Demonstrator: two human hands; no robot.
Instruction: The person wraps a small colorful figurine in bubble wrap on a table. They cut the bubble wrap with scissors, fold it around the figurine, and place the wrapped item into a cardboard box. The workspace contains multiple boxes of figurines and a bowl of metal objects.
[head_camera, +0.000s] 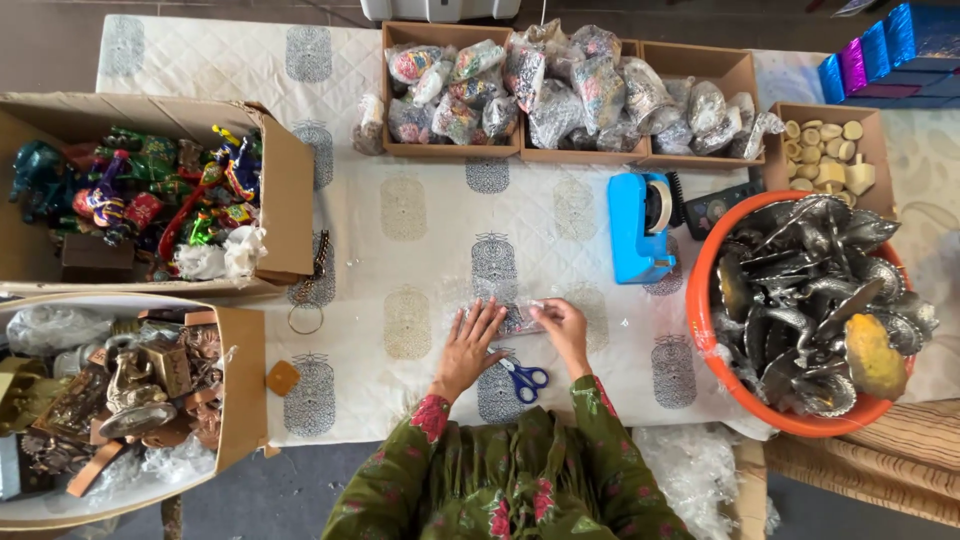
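Two hands, left hand (468, 343) and right hand (562, 325), press perhaps one clear packet (518, 317).

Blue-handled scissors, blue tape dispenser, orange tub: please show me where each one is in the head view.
blue-handled scissors (524, 379), head view, on the handle loops.
blue tape dispenser (637, 228), head view, on its blue body.
orange tub (704, 262), head view, on the left rim.

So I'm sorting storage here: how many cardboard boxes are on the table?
6: the box of colourful figurines far left, the box of brown figurines below it, three along the top with plastic-wrapped packets, and one with wooden pieces at right. Others may lie out of frame.
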